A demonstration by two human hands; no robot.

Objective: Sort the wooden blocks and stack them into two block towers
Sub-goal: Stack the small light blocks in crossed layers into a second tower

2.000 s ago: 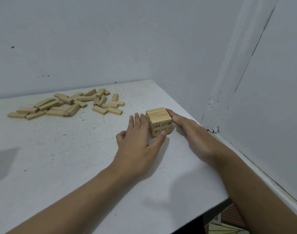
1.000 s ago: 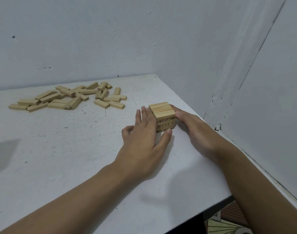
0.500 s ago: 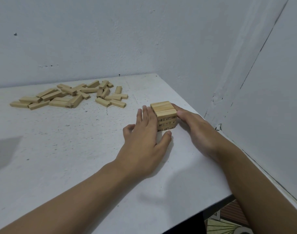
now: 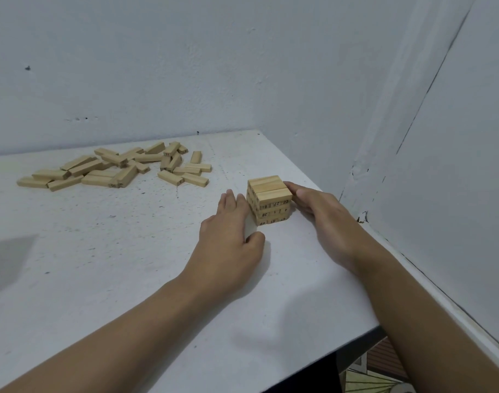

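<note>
A: Head view – where's the block tower (image 4: 269, 200) seen?
B: On the white table (image 4: 106, 251), near the rt edge, 3 layers visible.
A: Hands?
B: Left hand (image 4: 228, 236) and right hand (image 4: 320, 211) are laid flat, fingers extended, against its sides. Loose blocks (image 4: 115, 168) are scattered far left.

White table (image 4: 101, 265), grey corner walls (image 4: 242, 66)

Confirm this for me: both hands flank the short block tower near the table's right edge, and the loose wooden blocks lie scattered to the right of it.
One detail is wrong. The head view shows the loose wooden blocks scattered to the left of the block tower and farther back, not to its right. The rest holds: the left hand and right hand flank the tower near the right edge of the table.
</note>
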